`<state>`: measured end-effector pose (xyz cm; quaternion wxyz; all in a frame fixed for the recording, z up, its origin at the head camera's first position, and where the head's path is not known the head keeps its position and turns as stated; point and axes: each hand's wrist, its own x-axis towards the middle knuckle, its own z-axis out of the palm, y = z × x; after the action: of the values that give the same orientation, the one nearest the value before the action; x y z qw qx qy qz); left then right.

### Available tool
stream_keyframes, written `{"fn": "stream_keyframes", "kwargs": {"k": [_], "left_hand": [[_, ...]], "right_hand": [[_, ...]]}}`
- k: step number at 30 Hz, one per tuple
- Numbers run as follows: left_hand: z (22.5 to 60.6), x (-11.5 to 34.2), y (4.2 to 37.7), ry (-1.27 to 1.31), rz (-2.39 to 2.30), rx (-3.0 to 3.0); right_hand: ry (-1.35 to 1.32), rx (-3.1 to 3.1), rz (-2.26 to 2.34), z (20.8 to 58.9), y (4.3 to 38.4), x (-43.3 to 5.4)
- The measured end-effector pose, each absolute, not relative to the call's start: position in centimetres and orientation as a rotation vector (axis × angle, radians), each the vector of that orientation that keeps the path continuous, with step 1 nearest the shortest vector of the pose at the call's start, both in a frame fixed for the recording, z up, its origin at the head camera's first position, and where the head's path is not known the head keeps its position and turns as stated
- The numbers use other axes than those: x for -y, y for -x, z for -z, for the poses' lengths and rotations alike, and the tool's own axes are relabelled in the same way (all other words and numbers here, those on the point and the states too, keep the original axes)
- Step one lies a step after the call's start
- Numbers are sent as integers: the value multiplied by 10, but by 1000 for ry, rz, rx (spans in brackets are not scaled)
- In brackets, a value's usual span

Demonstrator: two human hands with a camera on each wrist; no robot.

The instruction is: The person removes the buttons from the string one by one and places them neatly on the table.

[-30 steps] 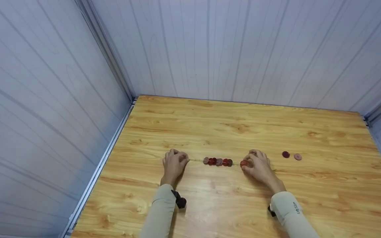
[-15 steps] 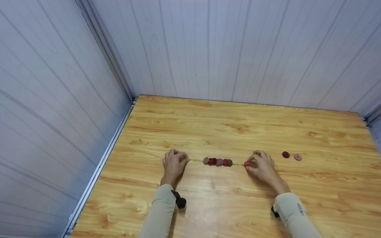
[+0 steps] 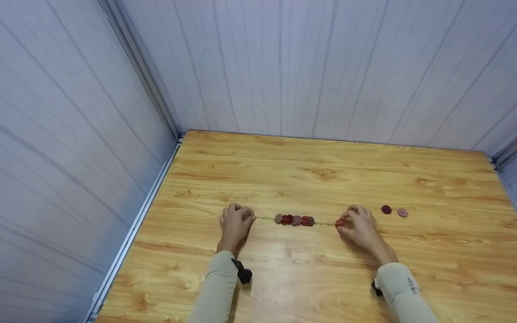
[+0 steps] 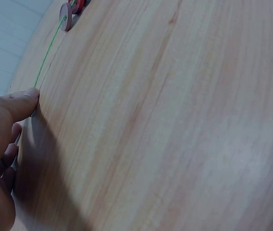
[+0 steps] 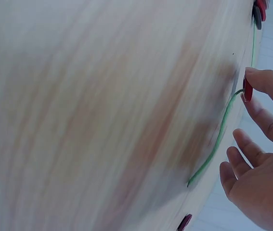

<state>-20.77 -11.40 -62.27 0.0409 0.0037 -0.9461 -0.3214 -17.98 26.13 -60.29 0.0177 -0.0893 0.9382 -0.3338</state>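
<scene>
Several red, dark red and dusty pink buttons sit in a row on a thin green string, stretched between the hands just at the tabletop. The left hand pinches the string near its left end between thumb and forefinger. At the other side the right hand pinches a red button threaded on the same string, apart from the row. A free tail of string curves away past that button in the right wrist view.
A dark red button and a pink button lie loose on the wooden table, right of the right hand. Pale panelled walls enclose the back and sides. Dark wrist cameras show below both hands.
The right hand has moved a little to the right with the red button, widening its distance from the row. The left hand keeps its place.
</scene>
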Motion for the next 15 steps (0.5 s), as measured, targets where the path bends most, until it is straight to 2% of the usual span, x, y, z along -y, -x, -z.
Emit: {"fn": "stream_keyframes", "kwargs": {"k": [15], "left_hand": [[621,115,208,-18,989,2901]], "right_hand": [[248,-2907,1026,601,180,-272]]}}
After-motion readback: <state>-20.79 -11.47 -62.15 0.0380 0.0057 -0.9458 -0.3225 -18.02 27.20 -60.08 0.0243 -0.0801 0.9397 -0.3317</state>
